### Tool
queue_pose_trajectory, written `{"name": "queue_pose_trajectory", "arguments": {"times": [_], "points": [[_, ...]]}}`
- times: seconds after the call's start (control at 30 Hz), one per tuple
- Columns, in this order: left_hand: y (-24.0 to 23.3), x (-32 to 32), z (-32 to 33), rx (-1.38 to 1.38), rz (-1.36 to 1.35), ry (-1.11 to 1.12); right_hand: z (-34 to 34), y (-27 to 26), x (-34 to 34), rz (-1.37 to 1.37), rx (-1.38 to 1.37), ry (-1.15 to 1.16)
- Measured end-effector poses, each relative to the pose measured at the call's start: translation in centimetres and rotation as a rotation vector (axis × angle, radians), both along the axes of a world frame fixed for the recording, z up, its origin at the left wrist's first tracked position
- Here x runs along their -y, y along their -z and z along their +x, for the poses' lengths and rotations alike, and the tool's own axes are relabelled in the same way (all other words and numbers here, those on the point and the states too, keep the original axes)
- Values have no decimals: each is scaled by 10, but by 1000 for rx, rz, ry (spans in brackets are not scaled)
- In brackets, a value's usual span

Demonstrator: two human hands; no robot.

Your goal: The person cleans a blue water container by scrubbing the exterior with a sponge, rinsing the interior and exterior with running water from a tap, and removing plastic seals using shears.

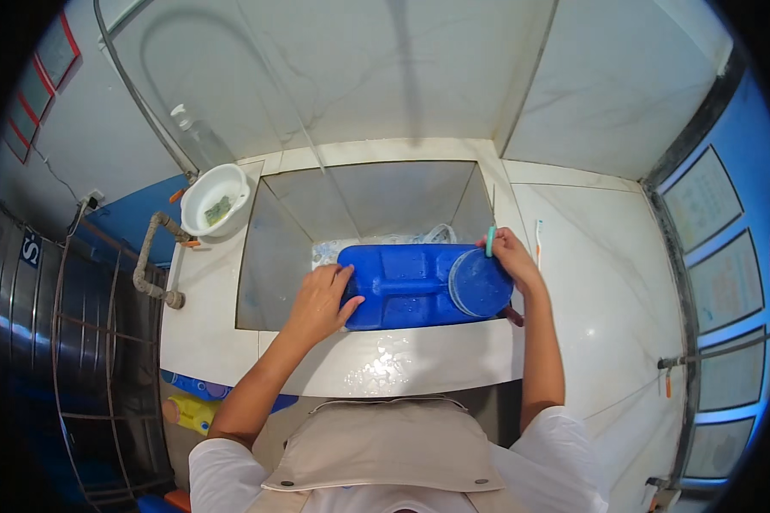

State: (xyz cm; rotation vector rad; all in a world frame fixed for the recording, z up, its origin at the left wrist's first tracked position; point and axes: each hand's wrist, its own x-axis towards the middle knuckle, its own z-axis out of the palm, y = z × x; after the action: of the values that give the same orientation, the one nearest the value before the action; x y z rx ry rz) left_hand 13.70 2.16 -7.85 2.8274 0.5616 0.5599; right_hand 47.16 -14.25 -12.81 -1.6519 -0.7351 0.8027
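A large blue plastic water container (pixel 404 286) lies on its side across the mouth of a tiled sink basin (pixel 276 256), its round screw cap (pixel 481 283) towards the right. Against the container's left end rests my left hand (pixel 323 298), fingers spread. My right hand (pixel 512 256) is at the capped end and pinches a small turquoise item (pixel 490 241), perhaps a brush or scraper handle; its lower part cannot be made out. A crumpled clear plastic item (pixel 441 235) shows behind the container.
A white basin (pixel 215 200) with a green scrub pad stands on the left rim, near a clear pump bottle (pixel 199 131) and a pipe (pixel 142 256). A toothbrush (pixel 539 243) lies on the right counter (pixel 603 288). The front ledge (pixel 385 362) is wet.
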Motion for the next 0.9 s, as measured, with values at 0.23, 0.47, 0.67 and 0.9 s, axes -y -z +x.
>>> {"name": "queue_pose_trajectory", "arguments": {"times": [0.23,0.47,0.67,0.9], "points": [[9,34,72,449,-458,47,-90,-34,-53,214,-321,-15],[65,-15,22,748,-537,-332,-222,2,-94,471,377,16],[80,-37,-7,799,-709,-458,-254,-6,-132,292,647,24],[84,-8,-22,799,-665,-677,-231,-11,-167,180,550,-346]]}}
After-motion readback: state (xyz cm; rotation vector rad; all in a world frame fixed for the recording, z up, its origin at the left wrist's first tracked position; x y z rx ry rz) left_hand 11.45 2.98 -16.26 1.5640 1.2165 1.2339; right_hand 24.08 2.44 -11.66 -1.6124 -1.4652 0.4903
